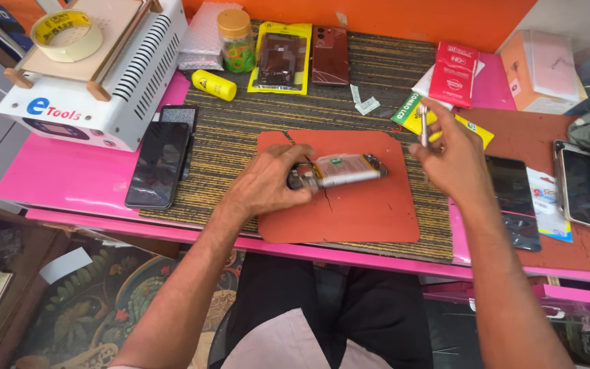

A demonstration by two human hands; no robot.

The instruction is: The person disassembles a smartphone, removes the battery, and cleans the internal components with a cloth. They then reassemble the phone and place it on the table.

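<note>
From the head view, the left hand [268, 181] clamps the opened phone [339, 171] on the red mat [370, 212], its long axis left to right. The right hand [445, 154], raised just right of it, pinches a thin metal tool [423, 126].

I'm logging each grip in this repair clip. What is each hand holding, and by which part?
The left hand grips the opened phone by its left end on the red mat. The right hand pinches a thin metal tool near its lower end.
</note>
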